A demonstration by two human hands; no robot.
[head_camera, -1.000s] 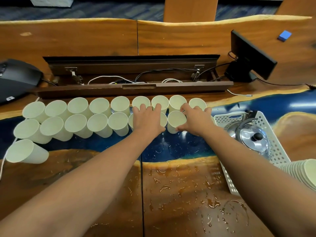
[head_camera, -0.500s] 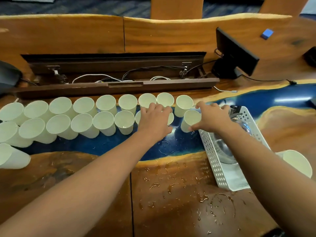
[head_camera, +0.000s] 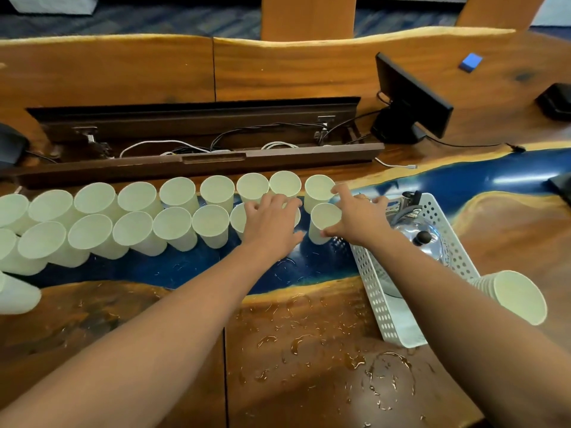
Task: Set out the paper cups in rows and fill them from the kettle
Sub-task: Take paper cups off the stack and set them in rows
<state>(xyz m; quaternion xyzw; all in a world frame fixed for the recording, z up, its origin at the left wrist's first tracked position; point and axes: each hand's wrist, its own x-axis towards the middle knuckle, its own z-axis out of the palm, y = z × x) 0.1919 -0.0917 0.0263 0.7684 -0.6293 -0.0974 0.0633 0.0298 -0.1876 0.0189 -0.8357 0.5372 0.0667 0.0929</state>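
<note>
Paper cup (head_camera: 323,222) between right hand (head_camera: 358,219) thumb and fingers (head_camera: 340,190).

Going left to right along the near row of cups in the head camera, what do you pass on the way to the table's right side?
Near-row cups → left hand → end cup → right hand → white basket with kettle → stack of spare cups.
</note>
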